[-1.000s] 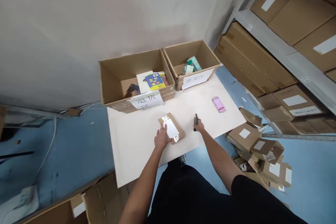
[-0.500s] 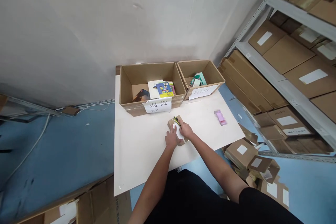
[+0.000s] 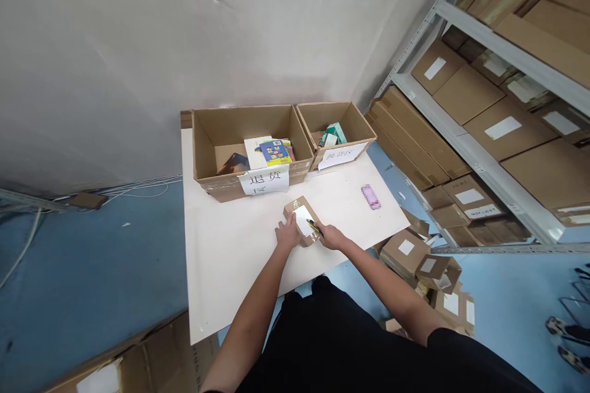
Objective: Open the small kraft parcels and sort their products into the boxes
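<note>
A small taped cardboard box (image 3: 295, 204) with a white label lies on the white table, in front of the larger open carton. My left hand (image 3: 287, 232) grips its left side, fingers reaching the label's edge. In my right hand (image 3: 332, 237) is a yellow-and-black box cutter (image 3: 315, 227), its front end over the box's right side near the label. The blade itself is too small to make out.
Behind the box stand two open cartons with paper signs, a larger one (image 3: 221, 189) holding booklets and a smaller one (image 3: 364, 126) holding small packets. A blurred pink item (image 3: 370, 196) lies at right. Loaded shelving (image 3: 461, 135) and floor boxes (image 3: 405, 252) flank the table's right.
My right hand has drawn the box cutter from the box's far end back to its near right side. My left hand has shifted to the box's left side. The view has turned slightly right.
</note>
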Demonstrator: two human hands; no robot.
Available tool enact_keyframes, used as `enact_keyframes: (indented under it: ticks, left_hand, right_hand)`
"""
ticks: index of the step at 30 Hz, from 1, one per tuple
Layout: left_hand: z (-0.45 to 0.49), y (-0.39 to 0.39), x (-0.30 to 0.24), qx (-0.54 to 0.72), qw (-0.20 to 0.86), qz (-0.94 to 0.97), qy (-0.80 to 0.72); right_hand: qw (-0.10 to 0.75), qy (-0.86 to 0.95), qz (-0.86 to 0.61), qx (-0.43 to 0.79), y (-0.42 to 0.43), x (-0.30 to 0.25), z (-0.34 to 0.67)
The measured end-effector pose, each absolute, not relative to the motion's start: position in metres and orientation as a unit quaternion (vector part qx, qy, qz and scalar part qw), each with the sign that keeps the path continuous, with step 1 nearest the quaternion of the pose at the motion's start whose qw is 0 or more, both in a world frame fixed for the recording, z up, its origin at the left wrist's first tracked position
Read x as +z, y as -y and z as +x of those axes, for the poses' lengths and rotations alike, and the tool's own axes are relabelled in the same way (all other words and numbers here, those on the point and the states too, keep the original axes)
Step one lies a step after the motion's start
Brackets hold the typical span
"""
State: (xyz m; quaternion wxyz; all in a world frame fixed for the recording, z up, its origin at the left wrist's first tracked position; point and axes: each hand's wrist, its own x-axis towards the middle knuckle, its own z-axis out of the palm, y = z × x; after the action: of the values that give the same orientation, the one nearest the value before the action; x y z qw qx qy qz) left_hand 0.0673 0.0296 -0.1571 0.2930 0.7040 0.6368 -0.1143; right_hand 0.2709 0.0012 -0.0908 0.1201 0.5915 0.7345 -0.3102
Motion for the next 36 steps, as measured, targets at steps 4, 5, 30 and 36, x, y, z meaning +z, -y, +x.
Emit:
enact_keyframes:
  ticks: [4,5,30,36]
  left_hand:
    - [0.073,-0.036,-0.160,-0.116,0.264,0.719,-0.633]
    - [0.076,-0.039,-0.161,-0.119,0.256,0.723,-0.630]
    - [0.183,-0.026,-0.171,-0.158,0.207,0.659,-0.706]
    - [0.206,-0.018,-0.167,-0.174,0.193,0.639,-0.724]
  right_hand:
    - [0.129,-0.730,0.584,-0.332,0.035,-0.093,0.296]
    - [0.131,-0.728,0.581,-0.338,0.043,-0.094,0.303]
    - [-0.229,-0.509,0.649,-0.517,-0.023,-0.177,0.433]
    - [-0.235,-0.469,0.630,-0.572,-0.028,-0.184,0.437]
